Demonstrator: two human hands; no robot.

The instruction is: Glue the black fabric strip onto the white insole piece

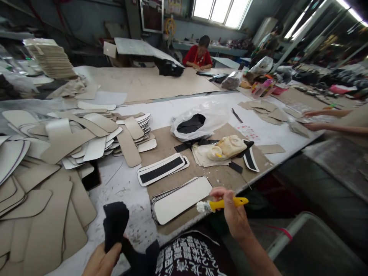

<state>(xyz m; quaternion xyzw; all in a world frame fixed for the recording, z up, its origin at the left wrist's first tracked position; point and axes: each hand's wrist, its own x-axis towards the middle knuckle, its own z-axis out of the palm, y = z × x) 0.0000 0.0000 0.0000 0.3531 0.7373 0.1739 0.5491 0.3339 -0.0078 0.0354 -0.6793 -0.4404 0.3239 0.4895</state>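
My right hand (pixel 230 209) is closed round the yellow handle of a glue brush (pixel 227 203); its bristles are caked with white. Just left of the bristles lies a stack of long white rounded panels (pixel 181 201) on a brown board. My left hand (pixel 105 257) grips black fabric strips (pixel 115 222) at the lower left, one end standing up from the fingers. Behind the stack rests a white panel with a black strip (pixel 162 170) on its face. A glue-crusted yellowish container (pixel 228 147) sits on scraps farther back.
Piles of beige and white cut panels (pixel 51 207) cover the left side of the table. A plastic bag with black pieces (pixel 191 124) stands in the middle. Another person's hands (pixel 314 120) work at the right, and a person in red (pixel 198 55) sits at the far side.
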